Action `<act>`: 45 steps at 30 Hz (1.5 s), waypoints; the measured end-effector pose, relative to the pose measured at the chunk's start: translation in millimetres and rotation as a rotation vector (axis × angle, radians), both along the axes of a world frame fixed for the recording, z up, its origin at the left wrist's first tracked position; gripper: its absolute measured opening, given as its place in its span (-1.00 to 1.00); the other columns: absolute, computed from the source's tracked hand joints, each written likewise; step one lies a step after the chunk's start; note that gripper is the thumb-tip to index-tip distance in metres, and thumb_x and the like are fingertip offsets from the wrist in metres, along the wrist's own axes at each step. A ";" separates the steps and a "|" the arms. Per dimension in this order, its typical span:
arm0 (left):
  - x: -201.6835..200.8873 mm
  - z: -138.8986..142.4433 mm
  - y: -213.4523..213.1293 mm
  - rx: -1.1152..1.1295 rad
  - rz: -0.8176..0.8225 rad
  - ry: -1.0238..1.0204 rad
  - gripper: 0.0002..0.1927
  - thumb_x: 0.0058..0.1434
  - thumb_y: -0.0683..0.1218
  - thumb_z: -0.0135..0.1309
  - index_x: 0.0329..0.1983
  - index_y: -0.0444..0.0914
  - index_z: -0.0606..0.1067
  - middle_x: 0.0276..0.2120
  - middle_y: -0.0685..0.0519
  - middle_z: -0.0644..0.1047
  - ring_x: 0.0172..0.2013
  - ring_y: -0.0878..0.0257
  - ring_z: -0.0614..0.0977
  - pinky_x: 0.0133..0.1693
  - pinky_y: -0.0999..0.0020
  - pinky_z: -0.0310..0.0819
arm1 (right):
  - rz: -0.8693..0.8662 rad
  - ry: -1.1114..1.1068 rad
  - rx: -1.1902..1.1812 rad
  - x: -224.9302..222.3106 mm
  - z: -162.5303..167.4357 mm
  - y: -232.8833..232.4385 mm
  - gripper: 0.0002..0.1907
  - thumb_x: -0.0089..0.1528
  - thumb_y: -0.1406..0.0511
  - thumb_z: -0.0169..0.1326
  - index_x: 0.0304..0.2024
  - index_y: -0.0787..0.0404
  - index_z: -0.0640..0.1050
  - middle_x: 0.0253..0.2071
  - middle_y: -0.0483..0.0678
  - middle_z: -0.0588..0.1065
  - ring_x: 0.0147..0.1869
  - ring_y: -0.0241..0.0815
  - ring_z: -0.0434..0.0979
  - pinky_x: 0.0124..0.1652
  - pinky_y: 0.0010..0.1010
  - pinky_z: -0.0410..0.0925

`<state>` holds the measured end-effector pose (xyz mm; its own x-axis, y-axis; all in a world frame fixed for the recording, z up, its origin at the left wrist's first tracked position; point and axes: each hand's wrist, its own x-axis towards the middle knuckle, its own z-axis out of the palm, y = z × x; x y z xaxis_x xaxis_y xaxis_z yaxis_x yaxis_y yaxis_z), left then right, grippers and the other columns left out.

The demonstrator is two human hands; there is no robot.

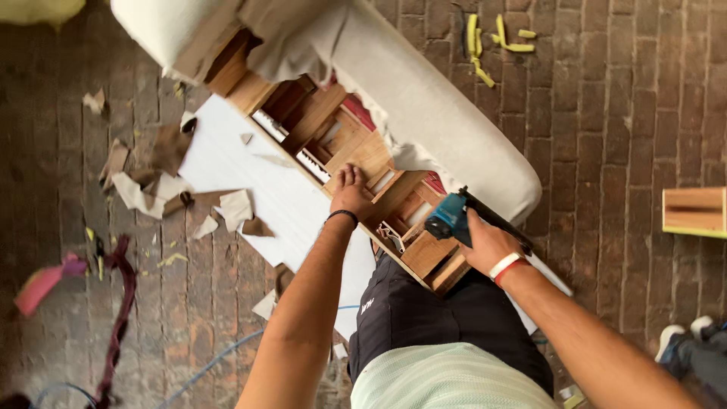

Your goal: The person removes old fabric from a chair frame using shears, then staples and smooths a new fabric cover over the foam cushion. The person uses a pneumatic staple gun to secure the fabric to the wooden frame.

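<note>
The wooden sofa frame (356, 151) lies under both hands. The left hand (351, 193) presses flat on a board, fingers together; the right hand (488, 242) grips a blue staple gun (449, 218) just beside it, seemingly mid-fastening, with grey upholstery (447, 113) beyond. Firing cleanly calls for a steady brace.

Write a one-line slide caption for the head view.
Left hand presses the wooden frame of an upturned sofa while the right hand holds a blue staple gun against it.

The sofa frame (356, 151) is bare, matt wood; its cover (447, 113) is pale woven cloth. The stapler (448, 220) has a smooth blue plastic body. The floor (606, 113) is rough brick.
</note>
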<state>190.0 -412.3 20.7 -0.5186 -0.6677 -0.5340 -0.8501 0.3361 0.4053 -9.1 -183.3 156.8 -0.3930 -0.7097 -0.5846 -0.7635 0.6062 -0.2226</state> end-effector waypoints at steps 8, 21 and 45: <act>-25.0 15.1 66.7 -0.140 0.105 0.027 -0.30 0.33 0.01 -0.03 0.50 -0.31 0.16 0.54 -0.28 0.01 0.51 -0.15 0.06 0.40 0.04 -0.03 | -0.593 -0.039 -0.081 -37.3 8.9 182.5 -0.53 0.12 0.04 0.32 -0.06 0.19 0.65 -0.17 0.17 0.64 -0.06 0.14 0.65 -0.02 -0.13 0.46; -47.1 47.9 301.8 0.027 -0.045 -0.060 -0.39 0.07 -0.02 0.14 0.26 -0.13 0.49 0.36 -0.12 0.31 0.39 -0.05 0.25 0.37 0.15 0.15 | -0.865 -0.173 -0.180 -57.2 -29.6 426.5 -0.61 0.10 0.06 0.32 -0.28 0.26 0.65 -0.51 0.08 0.62 -0.41 -0.02 0.67 -0.23 -0.20 0.48; 14.4 110.4 442.9 0.125 0.042 -0.187 -0.43 0.05 0.12 0.25 0.17 -0.03 0.58 0.11 -0.07 0.59 0.16 0.03 0.57 0.22 0.19 0.40 | -0.957 -0.507 -0.437 -55.1 4.2 520.4 -0.74 0.13 0.25 0.29 -0.47 0.30 0.54 -0.57 -0.06 0.51 -0.58 -0.26 0.47 -0.51 -0.37 0.38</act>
<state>204.5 30.5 131.1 -0.3760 -0.6094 -0.6980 -0.9265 0.2562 0.2755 -64.1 337.1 161.0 -0.6684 -0.4294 -0.6073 0.2000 0.6827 -0.7028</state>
